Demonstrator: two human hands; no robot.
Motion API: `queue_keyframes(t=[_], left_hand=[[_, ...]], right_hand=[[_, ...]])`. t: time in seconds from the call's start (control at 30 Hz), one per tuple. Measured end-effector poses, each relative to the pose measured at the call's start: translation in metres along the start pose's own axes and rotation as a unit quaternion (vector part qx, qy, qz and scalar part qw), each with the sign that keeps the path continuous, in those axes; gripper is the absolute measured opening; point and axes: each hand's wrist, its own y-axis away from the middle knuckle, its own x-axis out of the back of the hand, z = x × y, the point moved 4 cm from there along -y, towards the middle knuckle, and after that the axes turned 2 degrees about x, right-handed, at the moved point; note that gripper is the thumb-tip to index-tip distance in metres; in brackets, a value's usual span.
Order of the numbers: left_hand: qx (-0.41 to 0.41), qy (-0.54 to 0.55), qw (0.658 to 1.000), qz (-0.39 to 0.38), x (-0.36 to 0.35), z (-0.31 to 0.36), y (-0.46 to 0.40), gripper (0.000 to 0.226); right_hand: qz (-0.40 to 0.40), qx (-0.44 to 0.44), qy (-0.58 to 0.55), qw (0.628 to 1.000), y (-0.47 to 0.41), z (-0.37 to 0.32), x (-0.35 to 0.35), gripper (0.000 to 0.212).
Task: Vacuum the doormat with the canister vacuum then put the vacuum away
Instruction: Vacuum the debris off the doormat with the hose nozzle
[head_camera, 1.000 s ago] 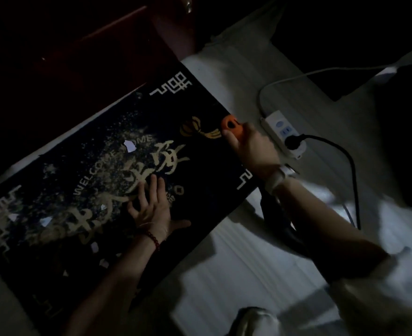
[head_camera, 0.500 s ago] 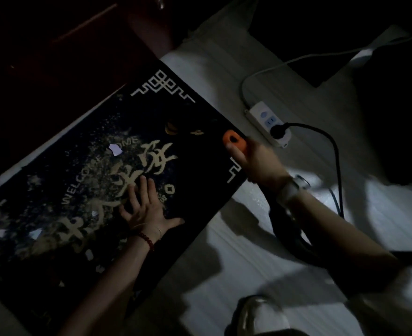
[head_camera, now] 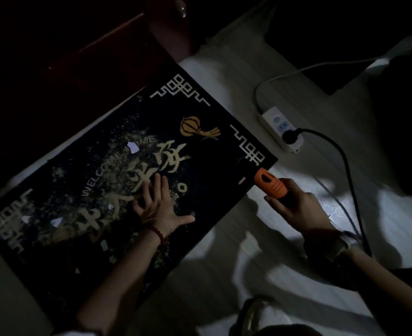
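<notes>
Lying on the pale floor [head_camera: 236, 76], the dark doormat [head_camera: 207, 146] is pressed flat by the left hand [head_camera: 160, 206], fingers straight and spread. An orange nozzle [head_camera: 270, 184] is gripped by the right hand [head_camera: 301, 209], its tip at the mat's near-right edge. Paper scraps [head_camera: 132, 147] are scattered on the mat. A black plug [head_camera: 289, 137] is seated in a white power strip [head_camera: 281, 129] beyond the mat.

I saw a very dim, grainy view; weak light caught the pale floor [head_camera: 284, 76], arm shadows crossed it, and the corners were black.
</notes>
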Motion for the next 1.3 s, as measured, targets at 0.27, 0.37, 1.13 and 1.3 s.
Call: queue_keyframes(t=[0.27, 0.37, 1.13, 1.3], left_hand=[[-0.088, 0.083, 0.992, -0.023, 0.040, -0.033, 0.005, 0.086], [-0.070, 0.061, 0.995, 0.022, 0.056, -0.050, 0.020, 0.079], [0.073, 0.167, 0.983, 0.033, 0.016, -0.137, 0.005, 0.104], [0.063, 0.131, 0.988, 0.059, 0.007, -0.138, -0.003, 0.113]], right_hand=[[0.000, 0.047, 0.017, 0.999, -0.033, -0.051, -0.007, 0.045], [0.027, 0.039, 0.006, 0.999, -0.055, -0.068, 0.002, 0.043], [0.005, 0.078, -0.030, 0.996, -0.088, -0.153, -0.032, 0.045], [0.028, 0.039, -0.041, 0.998, -0.111, -0.164, -0.042, 0.046]])
